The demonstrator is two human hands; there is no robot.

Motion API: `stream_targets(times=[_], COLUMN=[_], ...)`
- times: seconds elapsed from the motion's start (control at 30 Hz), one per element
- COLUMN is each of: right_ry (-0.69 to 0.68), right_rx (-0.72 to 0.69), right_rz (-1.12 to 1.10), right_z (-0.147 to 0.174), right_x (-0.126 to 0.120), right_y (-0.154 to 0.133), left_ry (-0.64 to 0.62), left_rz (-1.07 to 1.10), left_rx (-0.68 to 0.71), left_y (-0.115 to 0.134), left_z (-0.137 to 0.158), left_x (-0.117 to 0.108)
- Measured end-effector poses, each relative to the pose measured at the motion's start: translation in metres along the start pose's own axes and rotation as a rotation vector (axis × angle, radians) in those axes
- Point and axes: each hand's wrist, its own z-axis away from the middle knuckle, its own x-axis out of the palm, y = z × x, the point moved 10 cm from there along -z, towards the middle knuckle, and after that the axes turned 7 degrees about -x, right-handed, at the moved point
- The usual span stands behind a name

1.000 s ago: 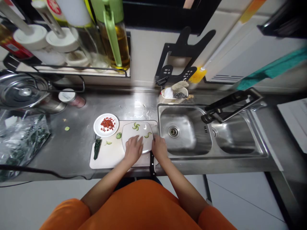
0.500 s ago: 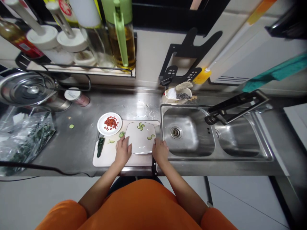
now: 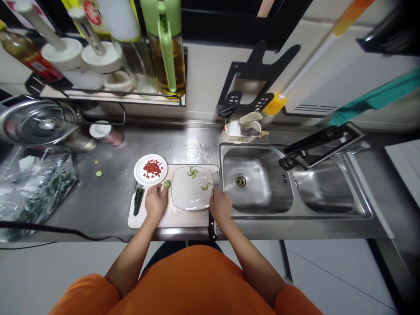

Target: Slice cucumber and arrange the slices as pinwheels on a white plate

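Observation:
A clear-edged white plate (image 3: pixel 190 197) lies on the pale cutting board (image 3: pixel 187 219), with curved cucumber pieces (image 3: pixel 192 172) near its top and another piece at its right. My right hand (image 3: pixel 220 205) has its curled fingers at the plate's right edge, gripping it. Left of the plate, my left hand (image 3: pixel 155 203) is over the board, thumb and fingers apart, close to a stack of cucumber slices (image 3: pixel 167 184). It covers the spot where thin slices lay. A dark green cucumber piece (image 3: pixel 138 201) lies at the board's left. The knife (image 3: pixel 212 228) is partly hidden below my right hand.
A small white plate of chopped red pieces (image 3: pixel 152 169) overlaps the board's upper left corner. The double sink (image 3: pixel 262 183) adjoins on the right. At the left are a plastic bag of greens (image 3: pixel 42 192), a steel pot (image 3: pixel 42 124) and a small canister (image 3: pixel 106 133).
My left hand has let go of the plate's left edge and moved left over the thin cucumber slices. My right hand stays at the plate's right edge.

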Motion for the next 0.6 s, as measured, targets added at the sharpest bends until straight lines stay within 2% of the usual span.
stream_targets(times=[0.23, 0.43, 0.5, 0.6], right_ry=[0.031, 0.066, 0.100, 0.142], right_rx=[-0.004, -0.003, -0.040, -0.198], right_rz=[0.012, -0.041, -0.078, -0.163], right_z=[0.004, 0.006, 0.005, 0.003], right_x=[-0.006, -0.013, -0.018, -0.028], right_y=[0.001, 0.002, -0.002, -0.024], left_ry=[-0.003, -0.081, -0.130, -0.283], left_rz=[0.015, 0.171, 0.270, 0.413], left_rx=[-0.035, -0.119, -0.142, -0.082], left_y=[0.005, 0.003, 0.007, 0.029], left_z=[-0.003, -0.003, -0.001, 0.007], left_x=[0.001, -0.002, -0.003, 0.003])
